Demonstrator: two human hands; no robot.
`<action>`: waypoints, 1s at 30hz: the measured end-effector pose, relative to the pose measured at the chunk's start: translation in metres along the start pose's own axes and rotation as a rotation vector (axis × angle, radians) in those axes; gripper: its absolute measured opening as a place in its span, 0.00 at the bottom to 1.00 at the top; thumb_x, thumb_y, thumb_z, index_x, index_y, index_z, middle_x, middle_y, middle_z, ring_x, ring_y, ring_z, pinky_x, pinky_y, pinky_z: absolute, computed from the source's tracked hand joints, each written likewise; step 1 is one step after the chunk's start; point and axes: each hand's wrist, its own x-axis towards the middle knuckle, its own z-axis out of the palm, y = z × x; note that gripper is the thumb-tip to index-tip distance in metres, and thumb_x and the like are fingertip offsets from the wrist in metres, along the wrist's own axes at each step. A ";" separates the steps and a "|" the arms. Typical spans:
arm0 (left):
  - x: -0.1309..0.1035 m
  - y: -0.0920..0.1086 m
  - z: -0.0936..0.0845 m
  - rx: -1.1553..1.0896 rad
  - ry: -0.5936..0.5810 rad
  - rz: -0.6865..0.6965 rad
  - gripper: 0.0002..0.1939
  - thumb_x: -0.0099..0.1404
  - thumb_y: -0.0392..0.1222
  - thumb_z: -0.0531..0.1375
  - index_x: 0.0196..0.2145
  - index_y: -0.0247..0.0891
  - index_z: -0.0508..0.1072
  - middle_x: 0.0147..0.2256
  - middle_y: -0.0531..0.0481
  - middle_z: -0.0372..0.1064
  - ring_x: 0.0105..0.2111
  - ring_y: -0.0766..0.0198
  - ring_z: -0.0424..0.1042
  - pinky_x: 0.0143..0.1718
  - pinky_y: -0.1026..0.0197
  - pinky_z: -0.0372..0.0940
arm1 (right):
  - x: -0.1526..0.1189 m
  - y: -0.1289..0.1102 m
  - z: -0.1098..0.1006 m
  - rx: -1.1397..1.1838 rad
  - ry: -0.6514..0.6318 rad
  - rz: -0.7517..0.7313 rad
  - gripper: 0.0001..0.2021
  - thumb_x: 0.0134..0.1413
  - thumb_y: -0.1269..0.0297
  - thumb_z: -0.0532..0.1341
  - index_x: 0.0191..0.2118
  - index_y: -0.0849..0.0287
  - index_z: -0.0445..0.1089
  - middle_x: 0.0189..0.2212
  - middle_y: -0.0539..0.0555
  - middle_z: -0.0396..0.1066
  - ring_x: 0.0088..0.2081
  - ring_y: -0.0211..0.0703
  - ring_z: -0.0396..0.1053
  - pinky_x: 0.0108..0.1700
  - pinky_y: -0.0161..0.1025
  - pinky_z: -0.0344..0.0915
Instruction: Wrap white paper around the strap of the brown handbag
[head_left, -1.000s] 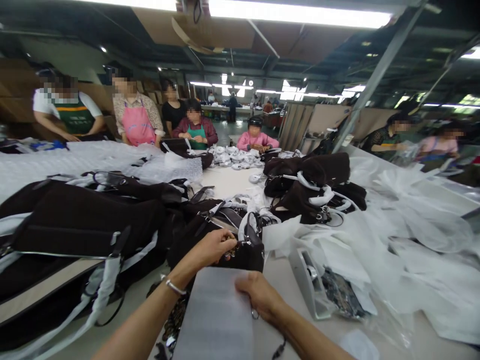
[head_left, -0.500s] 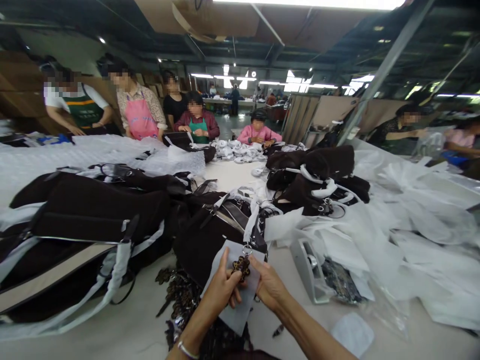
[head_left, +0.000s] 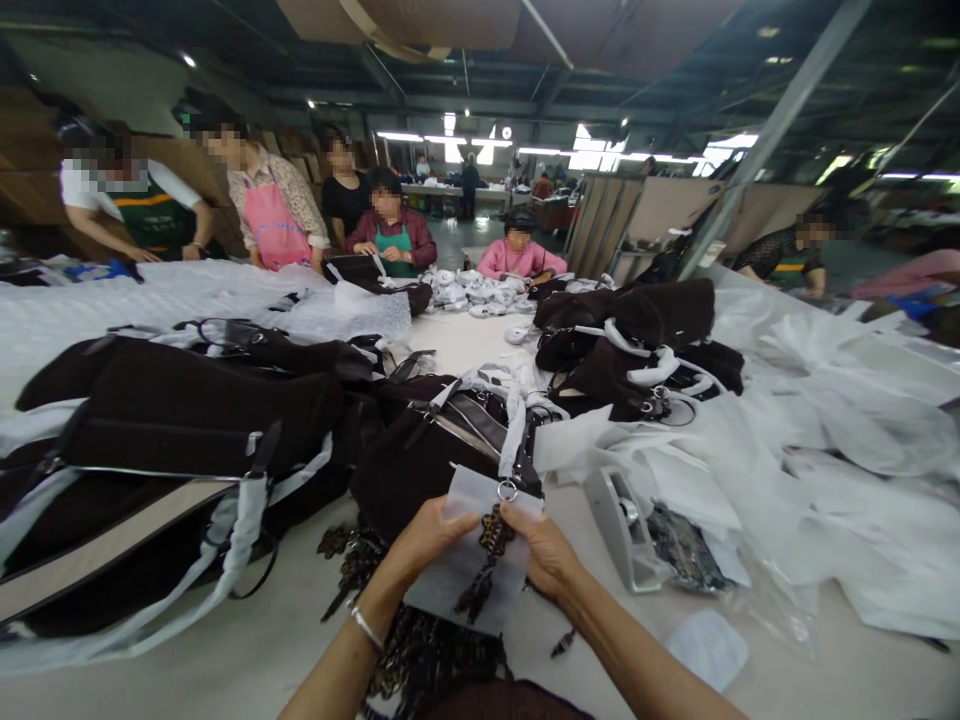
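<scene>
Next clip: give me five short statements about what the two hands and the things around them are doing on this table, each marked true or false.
1. Both hands hold a white sheet with a dark patterned charm lying on it. True: the left hand and right hand grip the white sheet under the charm.
2. The charm hangs from a metal ring on a dark bag. True: the ring sits at the edge of the dark bag.
3. The left wrist is bare. False: it wears a thin bracelet.
4. The tape dispenser is left of the hands. False: the tape dispenser stands to their right.
5. The bags on the table are bright red. False: they are dark brown or black.
</scene>
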 end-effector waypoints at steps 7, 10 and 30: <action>-0.017 0.005 0.043 0.601 0.248 0.172 0.24 0.59 0.42 0.60 0.54 0.46 0.69 0.44 0.47 0.68 0.45 0.54 0.70 0.45 0.57 0.64 | 0.011 0.018 0.008 -0.012 0.310 -0.140 0.25 0.28 0.55 0.77 0.35 0.62 0.77 0.31 0.54 0.79 0.34 0.44 0.72 0.41 0.42 0.69; -0.015 -0.002 0.039 0.401 0.222 0.154 0.25 0.59 0.38 0.59 0.55 0.45 0.68 0.47 0.47 0.69 0.47 0.55 0.70 0.48 0.57 0.64 | 0.005 0.018 0.010 -0.007 0.238 -0.092 0.25 0.29 0.55 0.76 0.37 0.62 0.76 0.31 0.54 0.79 0.33 0.44 0.72 0.40 0.42 0.69; 0.008 -0.016 0.020 -0.236 -0.144 0.044 0.22 0.57 0.53 0.64 0.43 0.32 0.77 0.41 0.44 0.78 0.42 0.52 0.74 0.45 0.56 0.67 | -0.023 0.028 0.007 0.019 0.444 -0.167 0.28 0.24 0.56 0.77 0.38 0.61 0.74 0.30 0.55 0.79 0.33 0.51 0.75 0.40 0.47 0.71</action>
